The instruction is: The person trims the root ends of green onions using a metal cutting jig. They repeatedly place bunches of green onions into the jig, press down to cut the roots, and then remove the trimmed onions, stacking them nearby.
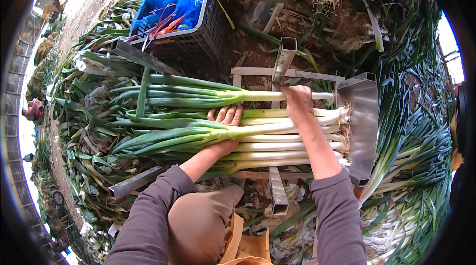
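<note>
Several long green onions [277, 147] lie side by side across a metal frame [280, 190], with white shafts and roots toward the metal end plate [359, 127]. My right hand [300, 103] is closed around the white shaft of an upper green onion [260, 95], beside an upright square metal tube [285, 60]. My left hand [225, 116] lies among the stalks where green meets white. One green onion [208, 133] crosses over this hand and hides its middle. Whether its fingers grip anything cannot be seen.
A black plastic crate [212, 23] holding blue netting [167, 3] and coloured ties stands beyond the frame. Cut leaves [89, 146] heap up at left. More green onions [412, 164] are piled at right. Angled metal bars [135, 183] stick out on the left.
</note>
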A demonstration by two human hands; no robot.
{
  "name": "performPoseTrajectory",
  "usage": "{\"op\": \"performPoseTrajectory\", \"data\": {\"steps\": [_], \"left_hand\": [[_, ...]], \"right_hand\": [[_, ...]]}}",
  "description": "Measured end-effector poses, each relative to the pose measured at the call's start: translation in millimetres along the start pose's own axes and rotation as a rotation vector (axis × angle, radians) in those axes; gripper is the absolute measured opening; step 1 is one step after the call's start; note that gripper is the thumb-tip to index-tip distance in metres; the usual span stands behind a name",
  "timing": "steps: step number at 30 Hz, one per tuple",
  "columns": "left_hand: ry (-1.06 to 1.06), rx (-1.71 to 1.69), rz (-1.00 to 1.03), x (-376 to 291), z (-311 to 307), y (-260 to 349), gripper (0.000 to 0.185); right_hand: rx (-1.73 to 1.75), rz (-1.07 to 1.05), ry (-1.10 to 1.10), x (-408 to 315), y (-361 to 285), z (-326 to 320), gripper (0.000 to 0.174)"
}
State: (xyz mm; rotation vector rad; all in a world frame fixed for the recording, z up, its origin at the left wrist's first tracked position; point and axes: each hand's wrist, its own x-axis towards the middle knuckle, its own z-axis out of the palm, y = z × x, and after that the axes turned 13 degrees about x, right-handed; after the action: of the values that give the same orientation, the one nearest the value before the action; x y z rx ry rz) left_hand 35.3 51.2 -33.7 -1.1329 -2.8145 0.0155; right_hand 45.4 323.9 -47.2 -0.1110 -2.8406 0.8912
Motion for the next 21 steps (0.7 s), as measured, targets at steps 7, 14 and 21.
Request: {"op": "performPoseTrajectory", "data": {"steps": [7, 14, 21], "left_hand": [[-0.042, -0.014, -0.007, 5, -8, 2, 0.060], [0.005, 0.025, 0.011, 3, -6, 0, 0.063], [0.012, 0.028, 0.041, 9, -15, 3, 0.061]], "right_hand": [[0.064, -0.286, 0.159, 21, -66, -22, 0.012], [0.061, 0.306, -0.303, 7, -3, -32, 0.007], [0.049, 0.238, -0.406, 16, 12, -41, 0.018]]}}
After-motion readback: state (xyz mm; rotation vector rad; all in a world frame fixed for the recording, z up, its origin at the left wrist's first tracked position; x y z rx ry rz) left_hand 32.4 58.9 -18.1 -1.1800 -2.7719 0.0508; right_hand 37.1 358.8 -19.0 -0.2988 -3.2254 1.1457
